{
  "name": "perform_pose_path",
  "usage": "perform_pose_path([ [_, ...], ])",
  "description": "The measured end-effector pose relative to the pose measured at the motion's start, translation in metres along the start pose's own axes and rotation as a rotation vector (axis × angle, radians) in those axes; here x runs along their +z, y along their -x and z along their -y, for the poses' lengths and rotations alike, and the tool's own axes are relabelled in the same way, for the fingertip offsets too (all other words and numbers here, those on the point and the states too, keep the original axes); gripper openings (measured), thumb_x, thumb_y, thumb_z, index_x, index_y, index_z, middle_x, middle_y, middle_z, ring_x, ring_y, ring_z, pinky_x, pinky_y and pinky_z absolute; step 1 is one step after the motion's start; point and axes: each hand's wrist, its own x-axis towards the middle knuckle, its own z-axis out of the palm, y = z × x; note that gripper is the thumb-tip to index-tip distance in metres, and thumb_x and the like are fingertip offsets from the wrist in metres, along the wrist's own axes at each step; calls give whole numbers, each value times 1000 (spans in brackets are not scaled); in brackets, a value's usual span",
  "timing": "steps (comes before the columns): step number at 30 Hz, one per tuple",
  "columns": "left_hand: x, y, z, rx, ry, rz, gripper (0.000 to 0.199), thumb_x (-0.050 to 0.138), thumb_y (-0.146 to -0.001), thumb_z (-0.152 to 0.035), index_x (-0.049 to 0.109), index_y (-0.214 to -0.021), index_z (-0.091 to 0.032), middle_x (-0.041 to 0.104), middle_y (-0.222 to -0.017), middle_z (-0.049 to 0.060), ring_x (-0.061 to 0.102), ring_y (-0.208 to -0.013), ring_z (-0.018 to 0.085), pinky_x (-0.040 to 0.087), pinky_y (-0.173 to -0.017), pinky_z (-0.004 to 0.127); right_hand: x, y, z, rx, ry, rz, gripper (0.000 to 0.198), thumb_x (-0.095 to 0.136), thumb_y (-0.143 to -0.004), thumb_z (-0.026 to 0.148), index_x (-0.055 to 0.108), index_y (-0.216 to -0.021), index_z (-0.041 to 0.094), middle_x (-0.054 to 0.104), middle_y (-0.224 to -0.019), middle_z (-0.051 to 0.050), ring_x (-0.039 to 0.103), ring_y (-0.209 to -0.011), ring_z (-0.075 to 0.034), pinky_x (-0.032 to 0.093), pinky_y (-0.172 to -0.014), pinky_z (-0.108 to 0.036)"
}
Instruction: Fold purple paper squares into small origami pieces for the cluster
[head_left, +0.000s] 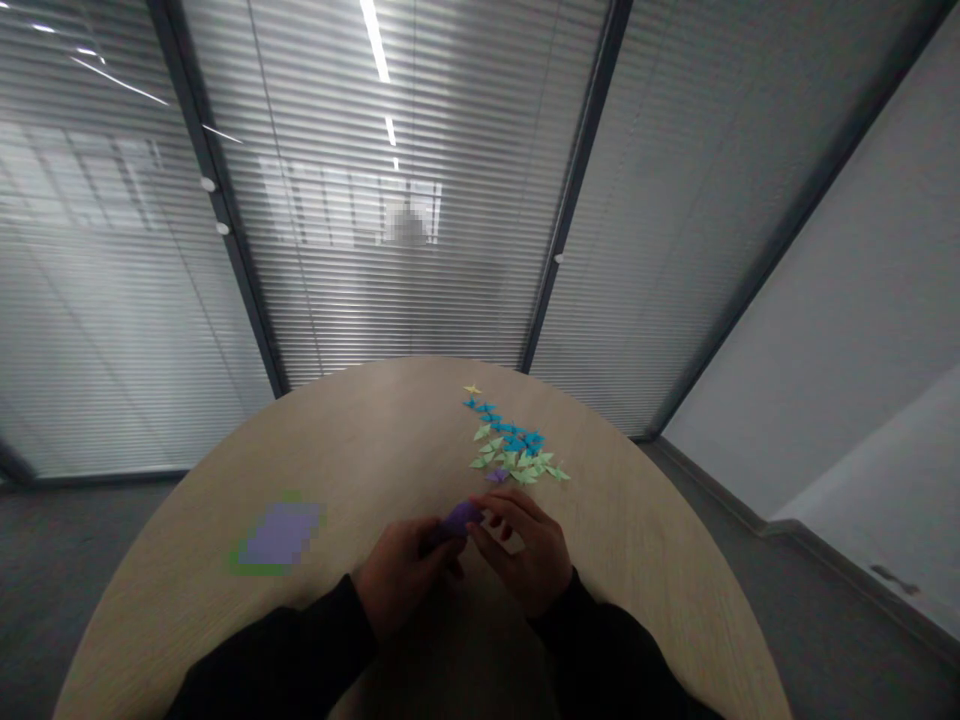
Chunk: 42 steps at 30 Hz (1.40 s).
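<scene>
Between my two hands is a small piece of folded purple paper, held above the near part of the table. My left hand is closed on its left end, thumb on top. At the right end, my right hand pinches the paper between thumb and fingers. Just beyond the hands lies a purple paper crane, beside several pale green paper cranes. Farther off are several blue paper cranes and one yellow paper crane.
A round wooden table fills the lower middle. On its left lies a blurred purple and green stack, perhaps of paper sheets. Glass panels with blinds stand behind the table, and a white wall rises on the right.
</scene>
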Motion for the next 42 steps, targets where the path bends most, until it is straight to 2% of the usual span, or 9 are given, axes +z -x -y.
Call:
perform_pose_path([
  [8, -1, -2, 5, 18, -33, -43, 42, 51, -89, -53, 67, -81, -16, 74, -73, 6, 67, -68, 20, 46, -63, 26, -2, 2, 1, -44, 129, 22, 28, 57, -90, 28, 72, -114, 25, 76, -94, -7, 68, -65, -17, 58, -64, -30],
  [15, 1, -2, 3, 22, -15, -63, 38, 51, -89, -49, 67, -84, -15, 74, -74, 6, 67, -69, 20, 47, -64, 27, -8, 5, 2, -109, 285, 62, 28, 52, -94, 27, 73, -112, 25, 78, -99, -6, 74, -79, -19, 59, -72, -30],
  [22, 4, -3, 4, 42, 38, -75, 36, 51, -91, -45, 69, -89, -14, 74, -76, 7, 67, -69, 20, 47, -63, 27, -14, 8, 1, -256, 384, 92, 29, 54, -94, 22, 70, -118, 26, 76, -107, -6, 75, -87, -21, 59, -75, -31],
  [26, 5, -4, 5, 49, 18, -88, 38, 51, -91, -46, 70, -88, -13, 74, -77, 8, 67, -70, 21, 47, -64, 28, -12, 9, 2, -303, 340, 98, 30, 57, -92, 18, 70, -117, 27, 77, -104, -5, 74, -86, -20, 58, -76, -30],
  [30, 4, -5, 3, 43, 30, -80, 38, 52, -90, -47, 70, -91, -13, 75, -80, 9, 68, -73, 22, 48, -66, 29, -6, 8, -2, -329, 303, 34, 30, 58, -91, 18, 66, -119, 24, 77, -92, -5, 73, -79, -20, 58, -69, -29],
  [33, 3, -3, 0, 45, 22, -69, 42, 52, -88, -51, 69, -91, -13, 74, -80, 10, 68, -73, 23, 48, -67, 30, -3, 6, -6, -316, 251, 16, 30, 57, -89, 17, 64, -119, 21, 74, -91, -7, 71, -78, -20, 60, -69, -31],
  [38, 1, 1, -3, 77, 133, -60, 54, 41, -92, -59, 69, -87, -13, 73, -80, 9, 66, -75, 22, 48, -69, 30, -2, 2, -5, -343, 121, 51, 24, 54, -87, 8, 66, -103, 21, 70, -93, -7, 70, -82, -18, 59, -72, -29],
  [42, 1, 0, 2, 85, 102, -85, 46, 51, -89, -56, 71, -87, -15, 71, -79, 6, 62, -73, 20, 46, -65, 28, -3, 3, -2, -351, 79, 70, 20, 54, -82, 6, 65, -92, 20, 65, -94, -8, 67, -83, -18, 58, -71, -29],
])
